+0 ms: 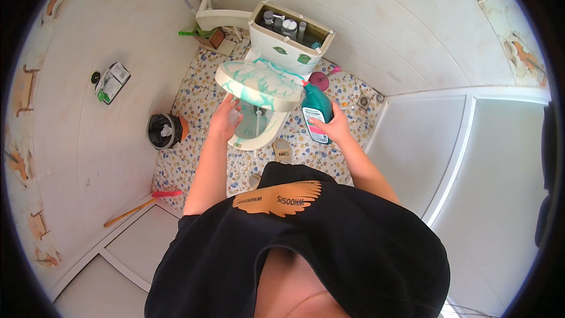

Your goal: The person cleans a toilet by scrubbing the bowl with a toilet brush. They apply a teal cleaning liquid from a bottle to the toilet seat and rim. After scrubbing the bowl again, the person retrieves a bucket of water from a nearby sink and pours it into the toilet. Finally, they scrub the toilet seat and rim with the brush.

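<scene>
My right hand (333, 126) grips a teal plastic bottle of toilet cleaner (317, 108). The bottle's red nozzle points up beside the right edge of the toilet lid (260, 80). Streaks of teal liquid cover that lid, which is tilted partly up over the toilet bowl (256, 141). At the lid's left front edge is my left hand (224, 119), fingertips up against or very close to its rim. A small whitish object (235, 117) sits in the curled fingers; its kind is unclear. More teal liquid streaks the inside of the bowl.
Behind the lid stands an uncovered cistern (287, 51) with its fittings exposed. A pink plunger (318, 81) is on the right, a lined waste bin (164, 131) on the left. A red-headed brush (145, 205) lies by the left wall. Sandals (281, 150) are on the pebble-patterned floor (304, 154).
</scene>
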The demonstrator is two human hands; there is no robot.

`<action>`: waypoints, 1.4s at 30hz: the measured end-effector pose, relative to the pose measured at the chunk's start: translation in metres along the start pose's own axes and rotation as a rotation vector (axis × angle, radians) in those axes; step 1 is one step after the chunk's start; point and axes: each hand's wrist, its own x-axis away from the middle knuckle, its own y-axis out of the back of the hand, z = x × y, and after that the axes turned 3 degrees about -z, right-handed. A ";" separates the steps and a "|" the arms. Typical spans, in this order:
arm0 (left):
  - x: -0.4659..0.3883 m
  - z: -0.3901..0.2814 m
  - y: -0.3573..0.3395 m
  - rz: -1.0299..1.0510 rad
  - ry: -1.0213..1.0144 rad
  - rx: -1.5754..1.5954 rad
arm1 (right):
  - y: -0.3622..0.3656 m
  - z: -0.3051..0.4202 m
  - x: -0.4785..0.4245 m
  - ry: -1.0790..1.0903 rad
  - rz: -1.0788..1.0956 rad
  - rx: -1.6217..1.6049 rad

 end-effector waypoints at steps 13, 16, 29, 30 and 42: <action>-0.089 -0.079 -0.148 0.149 -0.100 -0.082 | 0.027 -0.017 -0.017 0.047 -0.159 -0.184; -0.136 -0.094 -0.158 0.203 0.002 -0.003 | 0.022 -0.010 -0.016 0.066 -0.143 -0.204; -0.022 -0.054 -0.133 0.354 0.051 0.192 | -0.007 0.080 0.020 0.143 -0.034 -0.080; -0.005 -0.051 -0.124 0.380 0.015 0.149 | -0.013 0.090 0.025 0.131 -0.012 -0.018; 0.104 0.013 0.114 0.004 -0.215 0.309 | -0.086 0.031 0.092 -0.076 -0.052 -0.246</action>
